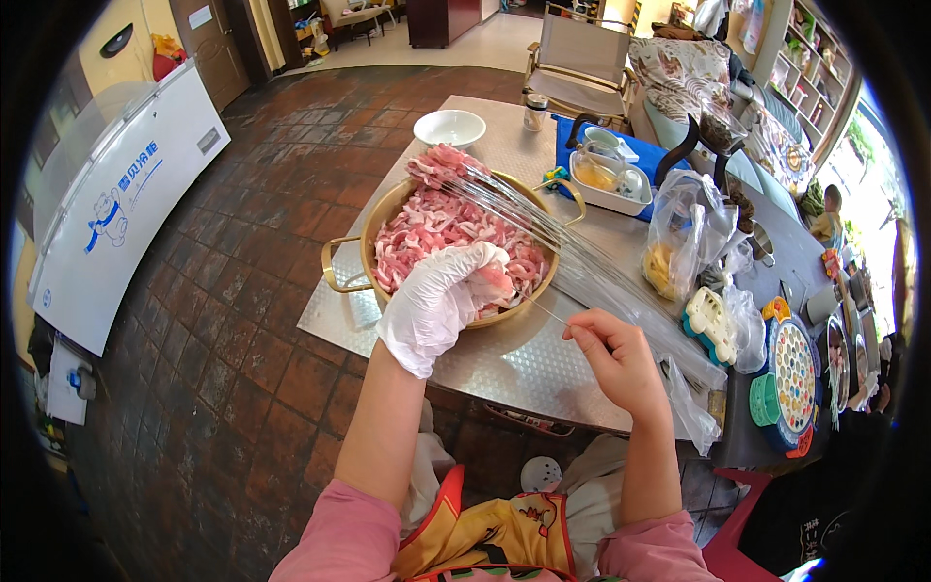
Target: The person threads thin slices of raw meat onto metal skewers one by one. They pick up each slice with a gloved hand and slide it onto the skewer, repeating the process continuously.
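My left hand (444,302), in a white disposable glove, holds a piece of raw meat (494,282) over the near side of a brass-coloured two-handled pan (369,251). Sliced raw meat (444,225) fills the pan. My bare right hand (607,353) pinches the near end of a thin metal skewer (544,309), whose other end reaches the meat at my gloved fingers. Across the pan's right rim lies a bundle of skewers (582,251), with threaded meat (447,167) at its far end. More skewers lie to the right, on and beside clear plastic.
A white bowl (449,129) and a lidded jar (535,113) stand behind the pan on the metal table (502,371). To the right are a white tray (611,190), plastic bags (684,233) and a toy fishing board (794,375). A person in black sits at the lower right.
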`<state>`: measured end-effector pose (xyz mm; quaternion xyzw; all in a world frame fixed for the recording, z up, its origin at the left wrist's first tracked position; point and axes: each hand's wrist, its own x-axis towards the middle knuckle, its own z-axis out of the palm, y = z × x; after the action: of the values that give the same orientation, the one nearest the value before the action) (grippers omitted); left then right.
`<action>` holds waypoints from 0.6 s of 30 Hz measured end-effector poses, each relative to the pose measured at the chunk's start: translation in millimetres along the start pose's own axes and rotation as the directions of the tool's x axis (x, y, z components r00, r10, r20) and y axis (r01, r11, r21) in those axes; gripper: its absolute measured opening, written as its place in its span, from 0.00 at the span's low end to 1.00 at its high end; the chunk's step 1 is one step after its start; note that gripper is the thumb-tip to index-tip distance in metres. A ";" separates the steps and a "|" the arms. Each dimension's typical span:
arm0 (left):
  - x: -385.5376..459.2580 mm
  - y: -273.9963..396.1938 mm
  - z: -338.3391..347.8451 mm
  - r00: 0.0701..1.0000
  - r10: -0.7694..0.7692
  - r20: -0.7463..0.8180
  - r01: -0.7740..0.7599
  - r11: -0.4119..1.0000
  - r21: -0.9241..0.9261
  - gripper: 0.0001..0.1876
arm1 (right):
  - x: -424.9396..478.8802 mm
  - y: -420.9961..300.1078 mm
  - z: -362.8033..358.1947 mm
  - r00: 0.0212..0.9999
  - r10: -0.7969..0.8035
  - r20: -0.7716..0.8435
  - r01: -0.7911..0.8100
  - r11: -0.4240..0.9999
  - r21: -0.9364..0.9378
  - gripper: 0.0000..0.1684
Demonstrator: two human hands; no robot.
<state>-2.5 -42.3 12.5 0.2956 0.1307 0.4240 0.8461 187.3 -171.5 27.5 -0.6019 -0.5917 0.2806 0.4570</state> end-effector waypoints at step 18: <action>2.0 -6.6 22.3 0.869 0.493 0.051 -0.392 0.620 0.680 0.19 | 0.9 1.0 -5.4 0.979 0.188 0.081 -0.203 0.942 0.268 0.08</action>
<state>13.4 -52.5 26.2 0.5718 0.2561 0.5626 0.5393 192.6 -171.7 29.1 -0.5805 -0.4965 0.4203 0.4897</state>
